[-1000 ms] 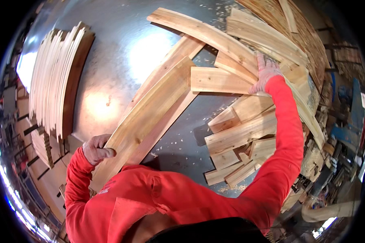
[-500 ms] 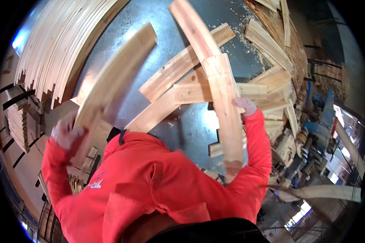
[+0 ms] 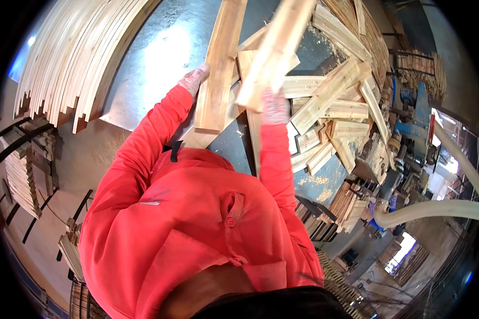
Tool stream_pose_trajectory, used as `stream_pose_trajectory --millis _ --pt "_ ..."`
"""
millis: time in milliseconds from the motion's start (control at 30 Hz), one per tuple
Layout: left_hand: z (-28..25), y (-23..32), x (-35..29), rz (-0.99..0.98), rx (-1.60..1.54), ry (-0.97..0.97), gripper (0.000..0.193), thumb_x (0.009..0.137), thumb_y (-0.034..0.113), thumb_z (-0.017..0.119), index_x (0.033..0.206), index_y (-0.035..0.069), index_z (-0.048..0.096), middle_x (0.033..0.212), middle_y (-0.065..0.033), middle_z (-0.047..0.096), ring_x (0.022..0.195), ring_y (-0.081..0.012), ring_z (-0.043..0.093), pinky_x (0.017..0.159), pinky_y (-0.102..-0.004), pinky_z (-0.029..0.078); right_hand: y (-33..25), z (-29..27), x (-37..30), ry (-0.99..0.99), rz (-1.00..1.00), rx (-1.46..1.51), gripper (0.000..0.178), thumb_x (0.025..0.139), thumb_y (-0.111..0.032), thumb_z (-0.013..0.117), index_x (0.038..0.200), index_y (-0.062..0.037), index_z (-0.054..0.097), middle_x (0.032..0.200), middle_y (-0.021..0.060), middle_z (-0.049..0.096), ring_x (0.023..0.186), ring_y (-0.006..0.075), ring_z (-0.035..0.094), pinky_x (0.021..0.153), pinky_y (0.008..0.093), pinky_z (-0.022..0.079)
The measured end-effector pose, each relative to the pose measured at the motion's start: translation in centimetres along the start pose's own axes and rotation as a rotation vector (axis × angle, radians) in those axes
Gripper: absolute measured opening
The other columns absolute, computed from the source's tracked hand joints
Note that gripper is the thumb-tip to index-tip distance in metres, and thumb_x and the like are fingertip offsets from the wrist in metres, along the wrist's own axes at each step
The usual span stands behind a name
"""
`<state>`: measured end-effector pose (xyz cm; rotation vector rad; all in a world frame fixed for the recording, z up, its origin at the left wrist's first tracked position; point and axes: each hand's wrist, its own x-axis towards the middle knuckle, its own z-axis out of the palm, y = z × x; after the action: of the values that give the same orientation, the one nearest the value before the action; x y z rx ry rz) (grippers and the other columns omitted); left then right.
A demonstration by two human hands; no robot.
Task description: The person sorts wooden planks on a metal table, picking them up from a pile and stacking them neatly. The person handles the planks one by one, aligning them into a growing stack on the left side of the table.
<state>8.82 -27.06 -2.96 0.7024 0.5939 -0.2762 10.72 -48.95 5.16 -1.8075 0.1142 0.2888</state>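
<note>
Woodshop here, metal-topped desk (image 3: 159,58) under us. Our left hand (image 3: 194,80) has its fingers on a curved plank (image 3: 221,69), our right hand (image 3: 275,105) grips a blurry second plank (image 3: 274,48), probably mid-lift. Neat stack (image 3: 74,53) left, loose pile (image 3: 335,106) remains.

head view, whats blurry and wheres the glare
Head view: the pale board in the right hand is smeared by motion blur; a white glare patch sits on the metal tabletop; fisheye bends the stacked slats near the rim.
</note>
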Motion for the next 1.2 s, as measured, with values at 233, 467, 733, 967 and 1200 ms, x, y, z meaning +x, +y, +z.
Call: stream_pose_trajectory --millis 233,467,733,967,1200 --pt "-3.8 -1.0 2.4 0.270 0.964 -0.110 0.045 0.086 0.025 0.069 0.123 0.002 0.058 0.113 -0.0119 0.066 0.103 -0.0231 0.064 0.093 -0.0350 0.050 4.9 -2.8 -7.8 0.167 -0.147 -1.210 0.103 0.072 -0.060 0.069 0.149 -0.0072 0.026 0.138 0.0286 0.045 0.124 0.0406 0.049 0.102 0.0477 0.040" --pt "-3.8 -2.7 0.6 0.272 1.082 0.017 0.023 0.094 0.009 0.050 0.115 0.004 0.059 0.104 -0.0101 0.067 0.095 -0.0262 0.063 0.085 -0.0325 0.052 1.2 -3.9 -3.9 -0.202 0.276 -0.651 0.105 0.067 -0.032 0.077 0.151 -0.0084 0.019 0.127 0.0240 0.051 0.119 0.0371 0.051 0.101 0.0406 0.043" --pt "-1.3 -5.2 1.0 -0.001 0.524 0.231 0.043 0.084 0.025 0.070 0.118 0.003 0.057 0.094 -0.0097 0.065 0.083 -0.0203 0.063 0.075 -0.0373 0.052 -5.9 -5.1 9.0 -0.215 0.146 -1.312 0.117 0.058 -0.063 0.078 0.147 -0.0037 0.030 0.150 0.0248 0.030 0.140 0.0362 0.030 0.113 0.0407 0.028" --pt "-4.8 -9.6 6.6 0.137 0.206 0.147 0.044 0.080 0.007 0.074 0.120 0.001 0.056 0.097 -0.0091 0.065 0.085 -0.0183 0.063 0.075 -0.0316 0.054 0.7 -21.4 17.6 -0.088 0.194 -1.330 0.116 0.066 -0.048 0.080 0.152 -0.0149 0.011 0.143 0.0261 0.038 0.130 0.0441 0.041 0.104 0.0478 0.039" --pt "1.9 -3.8 3.1 0.048 0.407 -0.020 0.034 0.083 0.016 0.070 0.112 0.002 0.058 0.095 -0.0054 0.064 0.077 -0.0152 0.062 0.070 -0.0313 0.054 -2.2 -20.9 19.5 -0.234 0.279 -1.225 0.102 0.076 -0.030 0.069 0.153 -0.0096 0.004 0.135 0.0269 0.049 0.118 0.0397 0.055 0.101 0.0408 0.043"
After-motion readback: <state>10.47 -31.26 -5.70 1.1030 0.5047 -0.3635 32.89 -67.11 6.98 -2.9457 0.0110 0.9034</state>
